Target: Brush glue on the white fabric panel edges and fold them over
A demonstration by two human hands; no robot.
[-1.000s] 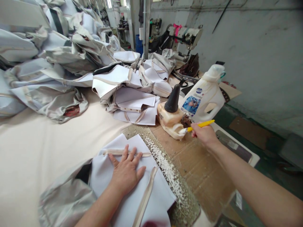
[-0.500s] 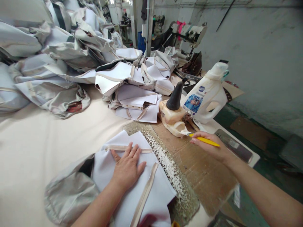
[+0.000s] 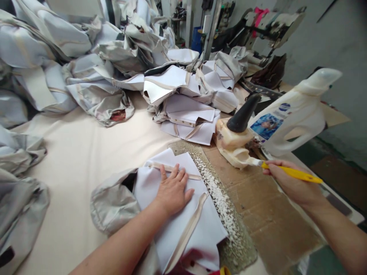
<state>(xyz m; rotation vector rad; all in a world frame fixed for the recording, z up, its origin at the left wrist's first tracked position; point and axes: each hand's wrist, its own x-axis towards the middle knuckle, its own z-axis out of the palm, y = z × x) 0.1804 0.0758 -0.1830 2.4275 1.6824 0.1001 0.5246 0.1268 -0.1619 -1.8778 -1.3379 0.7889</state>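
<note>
My left hand (image 3: 172, 191) lies flat, fingers spread, on a white sewn panel (image 3: 189, 214) with beige tape strips. A grey fabric pouch part (image 3: 114, 204) joins the panel on its left. The panel's right edge rests on a board crusted with white flakes (image 3: 220, 208). My right hand (image 3: 289, 183) grips a yellow-handled brush (image 3: 298, 173). Its whitish tip is at the lip of a glue-coated container (image 3: 233, 143), which has a black cone-shaped top (image 3: 243, 114). Whether the tip touches the lip is hard to tell.
A white jug (image 3: 298, 110) with a blue label stands behind the container. Brown cardboard (image 3: 266, 217) covers the table's right side. Piles of similar white and grey sewn pieces (image 3: 120, 57) fill the back and left. A sewing machine (image 3: 278, 26) is behind.
The view has shifted left, so everything sits further right in it. The brush remains near the container's lip in my right hand. My left hand stays flat on the panel.
</note>
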